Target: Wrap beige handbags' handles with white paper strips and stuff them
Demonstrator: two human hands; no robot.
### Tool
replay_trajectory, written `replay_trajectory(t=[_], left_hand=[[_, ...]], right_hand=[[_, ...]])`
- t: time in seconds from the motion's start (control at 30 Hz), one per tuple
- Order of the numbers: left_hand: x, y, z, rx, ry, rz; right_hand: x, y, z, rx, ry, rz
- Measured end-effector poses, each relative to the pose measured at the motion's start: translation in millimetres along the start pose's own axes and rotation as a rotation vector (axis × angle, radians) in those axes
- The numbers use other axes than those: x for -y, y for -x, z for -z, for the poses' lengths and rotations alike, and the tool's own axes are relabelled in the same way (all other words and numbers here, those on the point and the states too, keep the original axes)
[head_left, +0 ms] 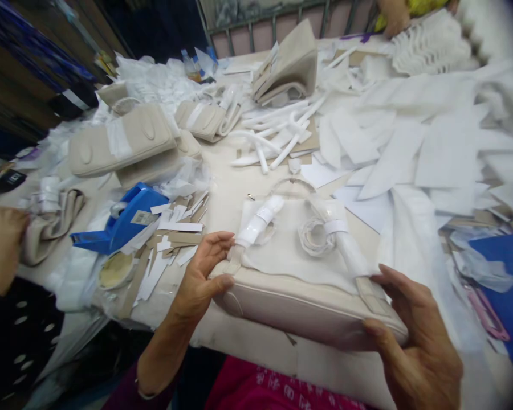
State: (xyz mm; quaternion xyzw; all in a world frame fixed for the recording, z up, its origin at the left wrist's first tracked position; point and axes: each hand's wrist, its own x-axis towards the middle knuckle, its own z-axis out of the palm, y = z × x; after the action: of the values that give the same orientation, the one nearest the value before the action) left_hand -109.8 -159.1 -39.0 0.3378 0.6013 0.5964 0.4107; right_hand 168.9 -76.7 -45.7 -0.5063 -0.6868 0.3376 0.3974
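A cream handbag (290, 307) lies on its side near the table's front edge, its handles wrapped in white foam and a white sheet (282, 262) lying on it. My left hand (205, 270) grips its left end, thumb on the near edge and fingers around the far side. At the right end my right hand (410, 330) holds it the same way, fingers behind the strap base and thumb in front. The curled strap ends (316, 236) rest on the sheet.
At left are a blue tape dispenser (128, 216), paper strips (175, 228) and wrapped bags (123, 139). White foam tubes (277, 136) and foam sheets (393, 148) lie behind and to the right. A co-worker's hand (2, 245) is at far left; pink scissors (487, 313) lie at right.
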Motion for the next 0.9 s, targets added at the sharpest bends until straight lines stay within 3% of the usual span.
replay_trajectory(t=[0.2,0.33,0.5,0.67,0.9], left_hand=[[9.4,0.3,-7.8,-0.008,0.025,-0.236],[6.0,3.7,-11.2,-0.02,0.014,-0.291],[4.5,11.6,-5.1,0.077,-0.038,-0.257],[15.8,16.2,3.6,0.11,0.017,-0.192],[34.9,8.6,5.0,-0.121,0.04,-0.126]], right_hand=[[-10.4,-1.0,-9.2,-0.093,-0.088,0.181],[-18.2,-3.3,-12.5,-0.119,-0.135,0.257],[-20.8,-1.1,-10.4,-0.07,-0.16,0.303],[-18.8,6.0,-11.0,-0.066,-0.168,0.279],[-22.4,7.5,-17.5,-0.125,-0.192,0.157]])
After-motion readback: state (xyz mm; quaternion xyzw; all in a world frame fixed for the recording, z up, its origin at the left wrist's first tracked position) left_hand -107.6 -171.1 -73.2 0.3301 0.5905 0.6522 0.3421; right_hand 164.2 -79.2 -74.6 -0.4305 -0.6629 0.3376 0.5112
